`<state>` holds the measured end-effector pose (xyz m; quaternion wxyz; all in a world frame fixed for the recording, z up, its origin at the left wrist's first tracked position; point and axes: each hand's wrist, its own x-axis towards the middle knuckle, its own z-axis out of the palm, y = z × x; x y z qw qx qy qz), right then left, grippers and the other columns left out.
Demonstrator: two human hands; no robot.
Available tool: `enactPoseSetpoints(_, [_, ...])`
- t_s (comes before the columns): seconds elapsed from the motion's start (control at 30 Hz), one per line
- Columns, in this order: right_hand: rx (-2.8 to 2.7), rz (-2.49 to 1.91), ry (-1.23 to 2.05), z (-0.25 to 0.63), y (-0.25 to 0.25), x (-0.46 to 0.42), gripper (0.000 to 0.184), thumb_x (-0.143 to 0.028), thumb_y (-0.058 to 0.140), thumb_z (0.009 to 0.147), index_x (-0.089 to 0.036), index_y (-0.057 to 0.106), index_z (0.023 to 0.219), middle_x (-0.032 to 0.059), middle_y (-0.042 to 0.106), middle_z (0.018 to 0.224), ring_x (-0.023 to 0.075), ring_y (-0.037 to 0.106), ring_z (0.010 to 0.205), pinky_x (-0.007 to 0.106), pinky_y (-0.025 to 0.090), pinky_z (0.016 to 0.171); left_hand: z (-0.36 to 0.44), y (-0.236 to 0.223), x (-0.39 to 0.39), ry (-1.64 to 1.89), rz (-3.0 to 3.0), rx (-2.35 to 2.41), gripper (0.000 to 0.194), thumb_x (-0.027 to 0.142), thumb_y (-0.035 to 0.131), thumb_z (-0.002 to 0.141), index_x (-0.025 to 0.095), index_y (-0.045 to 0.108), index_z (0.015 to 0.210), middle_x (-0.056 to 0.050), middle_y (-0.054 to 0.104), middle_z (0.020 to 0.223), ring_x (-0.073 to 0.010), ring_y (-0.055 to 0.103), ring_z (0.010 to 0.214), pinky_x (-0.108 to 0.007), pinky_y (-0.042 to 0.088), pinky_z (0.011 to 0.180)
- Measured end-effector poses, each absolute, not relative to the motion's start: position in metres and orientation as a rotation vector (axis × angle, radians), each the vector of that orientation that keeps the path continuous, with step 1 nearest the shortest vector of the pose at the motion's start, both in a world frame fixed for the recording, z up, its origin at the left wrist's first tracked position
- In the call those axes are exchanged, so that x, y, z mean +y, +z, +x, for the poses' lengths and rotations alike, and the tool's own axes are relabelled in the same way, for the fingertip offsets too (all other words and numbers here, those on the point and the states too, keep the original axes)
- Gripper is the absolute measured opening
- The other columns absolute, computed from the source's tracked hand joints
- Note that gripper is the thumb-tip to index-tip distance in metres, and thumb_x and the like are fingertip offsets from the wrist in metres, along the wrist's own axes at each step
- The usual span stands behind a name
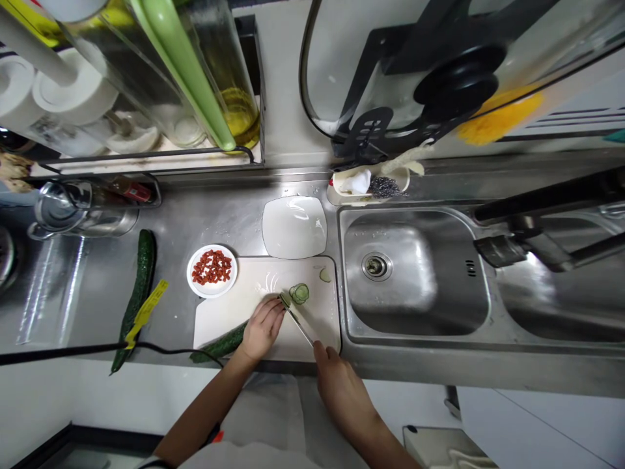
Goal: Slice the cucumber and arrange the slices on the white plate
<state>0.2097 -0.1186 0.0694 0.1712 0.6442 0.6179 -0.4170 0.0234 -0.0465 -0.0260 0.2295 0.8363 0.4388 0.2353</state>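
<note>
A partly cut cucumber (224, 342) lies slantwise on the white cutting board (254, 280). My left hand (263, 329) is closed over its right part, fingertips close to the cut end. In my right hand (342, 389) is the handle of a kitchen knife (300, 327), whose narrow blade points up and left to the cut end, beside my left fingertips. Just right of the blade rests a small overlapping pile of cucumber slices (299, 293). One pale end piece (325, 275) lies apart near the board's upper right corner.
A white dish (190, 286) of small red dried berries (211, 267) overlaps the board's upper left corner. Behind the board sits a white square plate (294, 228). Farther left lies a whole cucumber (142, 267) with a yellow tag (146, 314). A steel sink (405, 326) adjoins on the right.
</note>
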Motion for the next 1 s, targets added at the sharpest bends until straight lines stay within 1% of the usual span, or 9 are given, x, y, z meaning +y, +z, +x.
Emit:
enactPoseSetpoints(0.2, [1.727, 1.812, -1.212, 0.208, 0.071, -0.112, 0.047, 0.004, 0.027, 0.083, -0.017, 0.053, 0.116, 0.0093, 0.065, 0.095, 0.0188, 0.067, 0.080, 0.023, 0.045, 0.062, 0.024, -0.026, -0.046, 0.639, 2.312, 1.209, 0.027, 0.016, 0.049, 0.090, 0.018, 0.058, 0.116, -0.009, 0.065, 0.110, -0.0210, 0.058, 0.111, -0.043, 0.051, 0.098])
enactPoseSetpoints(0.37, [1.744, 1.776, -1.207, 0.209, 0.071, -0.105, 0.049, 0.003, 0.028, 0.084, -0.016, 0.051, 0.123, 0.0105, 0.065, 0.097, 0.0171, 0.067, 0.082, 0.022, 0.046, 0.066, 0.024, -0.026, -0.046, 0.644, 2.325, 1.211, 0.027, 0.015, 0.050, 0.090, 0.017, 0.058, 0.115, -0.009, 0.066, 0.108, -0.0213, 0.059, 0.110, -0.043, 0.051, 0.097])
enactPoseSetpoints(0.57, [1.781, 1.789, -1.168, 0.206, 0.063, -0.104, 0.047, 0.001, 0.030, 0.086, -0.017, 0.051, 0.123, 0.0098, 0.065, 0.094, 0.0175, 0.066, 0.082, 0.022, 0.047, 0.066, 0.025, -0.025, -0.045, 0.644, 2.344, 1.211, 0.026, 0.016, 0.050, 0.090, 0.017, 0.059, 0.114, -0.009, 0.067, 0.105, -0.0213, 0.060, 0.109, -0.043, 0.052, 0.096])
enactPoseSetpoints(0.77, [1.779, 1.810, -1.191, 0.204, 0.054, -0.101, 0.044, 0.002, 0.029, 0.085, -0.016, 0.053, 0.117, 0.0085, 0.065, 0.090, 0.0162, 0.066, 0.082, 0.020, 0.045, 0.065, 0.024, -0.026, -0.046, 0.636, 2.327, 1.213, 0.027, 0.015, 0.049, 0.090, 0.017, 0.059, 0.115, -0.009, 0.067, 0.107, -0.0216, 0.060, 0.109, -0.044, 0.052, 0.097])
enactPoseSetpoints(1.0, [1.815, 1.829, -1.145, 0.199, 0.045, -0.102, 0.047, 0.002, 0.028, 0.085, -0.015, 0.054, 0.121, 0.0100, 0.066, 0.094, 0.0186, 0.065, 0.085, 0.024, 0.048, 0.069, 0.023, -0.030, -0.047, 0.620, 2.322, 1.202, 0.029, 0.015, 0.049, 0.090, 0.017, 0.057, 0.117, -0.008, 0.067, 0.109, -0.0208, 0.059, 0.110, -0.044, 0.051, 0.098])
